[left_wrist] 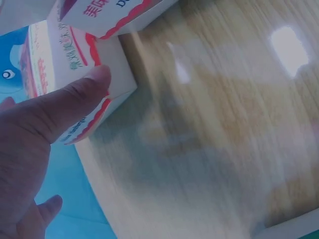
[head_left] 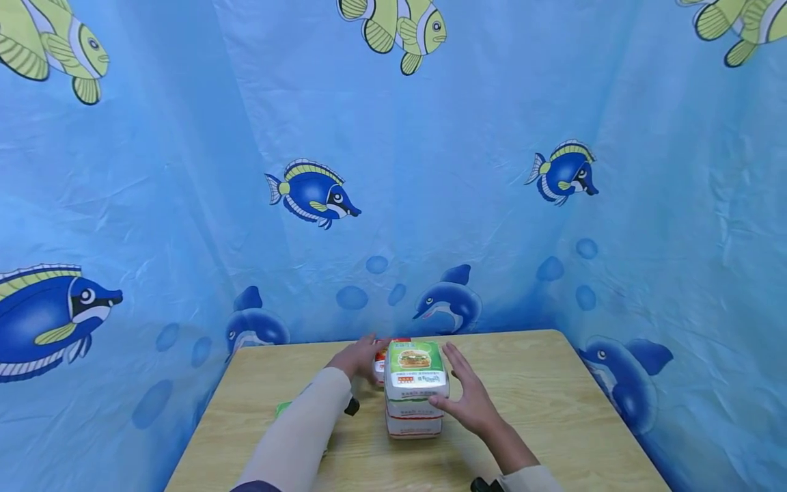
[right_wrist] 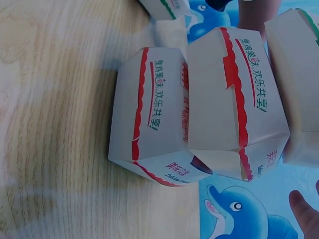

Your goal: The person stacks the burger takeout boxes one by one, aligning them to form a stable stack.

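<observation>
A stack of three burger boxes stands on the table, with a green-topped burger box [head_left: 417, 359] uppermost and red-trimmed white boxes [right_wrist: 149, 109] below it. Behind the stack, to its left, is another red-trimmed burger box [left_wrist: 75, 59], partly hidden in the head view. My left hand [head_left: 358, 357] grips that box, its thumb [left_wrist: 75, 97] lying along the printed side; most of its fingers are hidden. Beside the stack's right side is my right hand [head_left: 470, 396], fingers spread, the thumb close to the top box's near corner; whether it touches cannot be told.
A green-trimmed box [right_wrist: 167, 7] lies at the left of the wooden table [head_left: 541, 396], mostly covered by my left forearm in the head view. A blue curtain [head_left: 399, 205] printed with fish and dolphins hangs behind the table and along both sides.
</observation>
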`<state>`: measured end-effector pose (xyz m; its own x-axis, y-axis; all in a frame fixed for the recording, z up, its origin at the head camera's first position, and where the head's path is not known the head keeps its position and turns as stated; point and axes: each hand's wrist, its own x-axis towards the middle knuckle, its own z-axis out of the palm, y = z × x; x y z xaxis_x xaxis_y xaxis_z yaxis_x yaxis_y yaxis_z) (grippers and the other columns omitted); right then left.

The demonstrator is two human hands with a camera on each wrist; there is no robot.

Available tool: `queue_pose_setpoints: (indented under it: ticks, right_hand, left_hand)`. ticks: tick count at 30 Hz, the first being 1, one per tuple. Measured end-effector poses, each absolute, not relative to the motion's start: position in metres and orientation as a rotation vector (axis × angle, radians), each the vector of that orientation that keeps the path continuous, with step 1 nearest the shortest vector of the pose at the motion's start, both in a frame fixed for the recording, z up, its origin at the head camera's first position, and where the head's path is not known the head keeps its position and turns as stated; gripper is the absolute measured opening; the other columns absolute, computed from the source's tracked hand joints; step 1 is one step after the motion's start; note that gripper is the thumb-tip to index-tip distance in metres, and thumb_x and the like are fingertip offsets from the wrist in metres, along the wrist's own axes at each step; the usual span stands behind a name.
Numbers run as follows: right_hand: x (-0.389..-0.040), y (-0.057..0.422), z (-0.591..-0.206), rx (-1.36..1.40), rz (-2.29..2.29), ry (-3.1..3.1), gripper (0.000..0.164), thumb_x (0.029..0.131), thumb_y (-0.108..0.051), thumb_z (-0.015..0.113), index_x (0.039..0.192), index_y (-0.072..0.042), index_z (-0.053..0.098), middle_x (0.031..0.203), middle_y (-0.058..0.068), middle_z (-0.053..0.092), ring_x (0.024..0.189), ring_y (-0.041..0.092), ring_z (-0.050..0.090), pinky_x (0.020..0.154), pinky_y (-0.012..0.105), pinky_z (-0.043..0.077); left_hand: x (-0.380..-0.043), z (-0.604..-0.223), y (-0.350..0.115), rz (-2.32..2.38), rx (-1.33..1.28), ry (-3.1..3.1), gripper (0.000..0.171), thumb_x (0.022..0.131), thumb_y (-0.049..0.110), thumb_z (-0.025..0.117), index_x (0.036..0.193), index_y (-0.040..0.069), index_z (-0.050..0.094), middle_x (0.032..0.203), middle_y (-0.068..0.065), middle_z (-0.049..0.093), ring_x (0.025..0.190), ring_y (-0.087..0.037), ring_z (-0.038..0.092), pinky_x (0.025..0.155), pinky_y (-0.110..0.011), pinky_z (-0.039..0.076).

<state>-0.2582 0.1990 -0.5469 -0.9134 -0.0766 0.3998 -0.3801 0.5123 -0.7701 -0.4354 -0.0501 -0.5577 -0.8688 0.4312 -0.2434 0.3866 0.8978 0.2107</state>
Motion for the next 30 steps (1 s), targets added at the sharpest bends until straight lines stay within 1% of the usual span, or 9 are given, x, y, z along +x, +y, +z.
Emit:
queue_pose_setpoints:
  ticks: [5,7,10,14,17,20,22,26,30]
  right_hand:
    - [-0.258,0.198,-0.549,0.390,1.346,-2.432,0.097,0.076,-0.044,0.081,0.155,-0.026,0.027,0.160,0.004,0.021,0.143,0.030,0.023,0.101,0.052,0.041]
    - [-0.258,0.198,-0.549,0.375,1.344,-2.437,0.097,0.076,-0.045,0.081,0.155,-0.027,0.027,0.160,0.003,0.021,0.143,0.029,0.023,0.102,0.052,0.041]
    - [-0.258,0.198,-0.548,0.345,1.352,-2.453,0.097,0.076,-0.047,0.080,0.155,-0.028,0.027,0.160,-0.001,0.020,0.144,0.027,0.022,0.103,0.052,0.040]
    - [-0.259,0.198,-0.548,0.332,1.340,-2.480,0.097,0.077,-0.050,0.079,0.155,-0.028,0.026,0.161,-0.001,0.019,0.144,0.028,0.022,0.103,0.052,0.040]
    - [-0.259,0.199,-0.546,0.323,1.338,-2.487,0.098,0.076,-0.051,0.079,0.155,-0.029,0.025,0.161,0.000,0.019,0.144,0.029,0.022,0.103,0.052,0.039]
    - [-0.258,0.200,-0.545,0.311,1.343,-2.490,0.099,0.076,-0.052,0.079,0.155,-0.029,0.025,0.161,-0.002,0.019,0.144,0.028,0.022,0.104,0.052,0.039]
    - [-0.258,0.202,-0.544,0.309,1.351,-2.487,0.099,0.075,-0.052,0.079,0.155,-0.029,0.025,0.160,-0.002,0.019,0.144,0.028,0.022,0.104,0.052,0.039]
    - [-0.258,0.201,-0.542,0.320,1.369,-2.497,0.099,0.076,-0.052,0.078,0.156,-0.025,0.025,0.161,-0.002,0.018,0.145,0.028,0.020,0.104,0.053,0.038]
    - [-0.257,0.198,-0.542,0.323,1.384,-2.492,0.099,0.077,-0.051,0.078,0.156,-0.025,0.025,0.161,-0.001,0.018,0.145,0.028,0.019,0.105,0.052,0.038]
  left_hand:
    - [-0.427,-0.558,-0.054,0.220,0.600,2.763,0.094,0.076,0.043,0.083,0.153,0.036,0.030,0.160,-0.007,0.019,0.143,-0.036,0.021,0.100,-0.064,0.035]
    - [-0.426,-0.559,-0.053,0.226,0.617,2.764,0.092,0.077,0.046,0.080,0.153,0.035,0.031,0.160,-0.008,0.020,0.142,-0.036,0.023,0.101,-0.063,0.035]
    - [-0.427,-0.559,-0.052,0.245,0.636,2.779,0.090,0.078,0.047,0.079,0.153,0.034,0.033,0.159,-0.008,0.022,0.141,-0.037,0.025,0.101,-0.063,0.035]
    - [-0.431,-0.562,-0.054,0.245,0.620,2.802,0.090,0.076,0.049,0.080,0.152,0.033,0.034,0.159,-0.008,0.024,0.140,-0.036,0.027,0.102,-0.061,0.036]
    - [-0.432,-0.565,-0.058,0.294,0.595,2.808,0.092,0.074,0.051,0.081,0.152,0.033,0.035,0.157,-0.008,0.027,0.137,-0.037,0.033,0.100,-0.059,0.039]
    - [-0.432,-0.567,-0.062,0.317,0.587,2.809,0.093,0.074,0.051,0.081,0.152,0.032,0.035,0.157,-0.010,0.028,0.134,-0.039,0.036,0.098,-0.059,0.041]
    - [-0.434,-0.569,-0.065,0.295,0.596,2.809,0.093,0.074,0.051,0.081,0.153,0.032,0.034,0.157,-0.009,0.026,0.134,-0.038,0.036,0.098,-0.057,0.042]
    - [-0.441,-0.574,-0.068,0.239,0.651,2.805,0.100,0.071,0.052,0.082,0.154,0.028,0.031,0.159,-0.007,0.024,0.138,-0.033,0.032,0.101,-0.054,0.040]
    - [-0.444,-0.574,-0.069,0.296,0.713,2.790,0.107,0.067,0.053,0.085,0.153,0.018,0.032,0.157,-0.005,0.029,0.138,-0.029,0.034,0.104,-0.052,0.039]
